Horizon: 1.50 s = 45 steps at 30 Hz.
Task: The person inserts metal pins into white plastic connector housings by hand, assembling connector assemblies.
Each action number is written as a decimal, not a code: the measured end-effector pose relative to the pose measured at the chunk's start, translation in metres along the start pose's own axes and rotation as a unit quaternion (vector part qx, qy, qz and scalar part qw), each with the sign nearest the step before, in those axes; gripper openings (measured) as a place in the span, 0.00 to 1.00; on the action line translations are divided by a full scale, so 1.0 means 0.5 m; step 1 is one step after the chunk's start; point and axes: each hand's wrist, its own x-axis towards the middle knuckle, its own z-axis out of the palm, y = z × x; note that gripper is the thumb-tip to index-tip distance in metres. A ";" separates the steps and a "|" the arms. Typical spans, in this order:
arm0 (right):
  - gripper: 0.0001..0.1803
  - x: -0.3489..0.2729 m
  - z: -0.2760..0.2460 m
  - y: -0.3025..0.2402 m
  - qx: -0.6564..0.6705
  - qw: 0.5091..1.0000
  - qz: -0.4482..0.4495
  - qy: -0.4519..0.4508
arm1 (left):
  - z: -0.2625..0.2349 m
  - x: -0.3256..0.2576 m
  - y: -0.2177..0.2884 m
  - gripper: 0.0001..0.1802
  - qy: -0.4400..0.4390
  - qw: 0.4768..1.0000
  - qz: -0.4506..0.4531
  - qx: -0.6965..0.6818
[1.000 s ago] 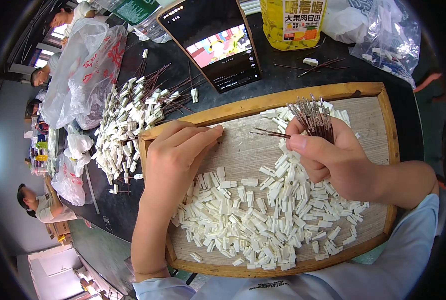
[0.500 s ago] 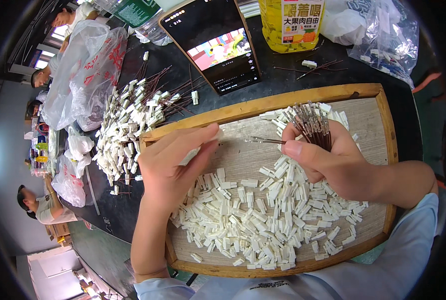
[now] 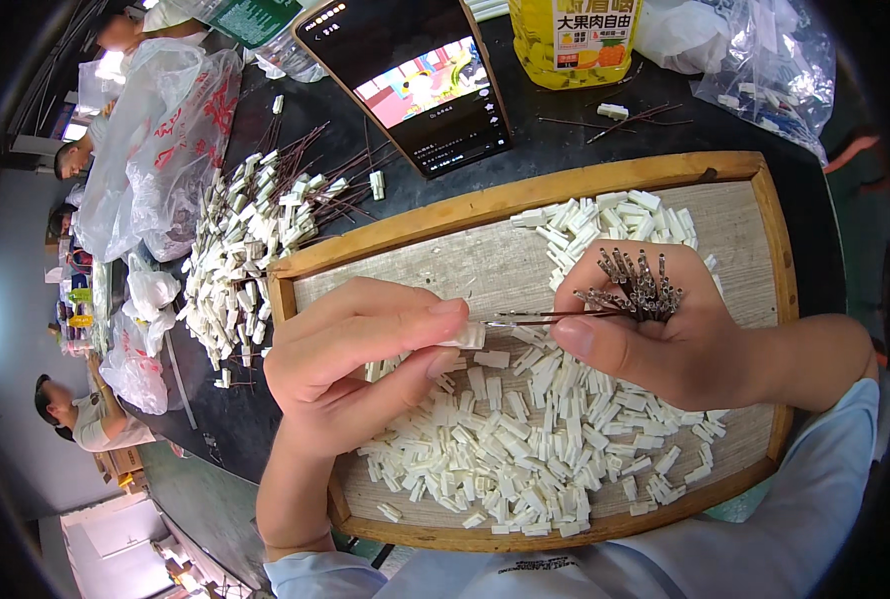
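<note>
The hands meet over the wooden tray [image 3: 779, 250] on the dark table [image 3: 565, 150]. The left hand [image 3: 360, 364] pinches a small white plastic plug [image 3: 468, 335] at its fingertips, open end facing right. A thin wire [image 3: 525, 319] lies level, its long axis running left to right, tip just at the plug. The right hand [image 3: 664, 334] pinches that wire and clutches an upright bundle of metal-tipped wires [image 3: 639, 290].

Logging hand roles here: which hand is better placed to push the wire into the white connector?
Right. The right hand pinches one wire aimed at the white connector, spare wires bunched in its fist. The left hand only holds the connector.
</note>
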 end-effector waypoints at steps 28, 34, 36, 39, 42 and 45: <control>0.09 0.003 -0.010 0.011 -0.124 0.989 -0.077 -0.040 | 0.024 0.012 0.032 0.18 -0.081 0.991 0.033 0.097; 0.12 0.008 -0.005 0.019 -0.056 0.998 -0.032 -0.011 | 0.017 0.010 0.029 0.20 -0.062 0.991 0.028 0.117; 0.11 -0.004 0.000 -0.010 -0.036 0.998 -0.015 0.041 | 0.007 0.008 0.020 0.22 -0.029 0.988 0.029 0.152; 0.11 0.003 0.012 0.011 0.006 0.979 -0.140 0.147 | -0.007 0.006 -0.005 0.23 0.030 0.981 0.008 0.191; 0.09 0.001 0.008 0.013 0.046 0.978 -0.126 0.157 | -0.003 0.005 -0.005 0.23 0.036 0.972 0.017 0.232; 0.05 0.005 0.004 0.023 -0.043 0.979 -0.149 0.131 | 0.008 0.009 0.008 0.23 0.023 0.973 0.015 0.228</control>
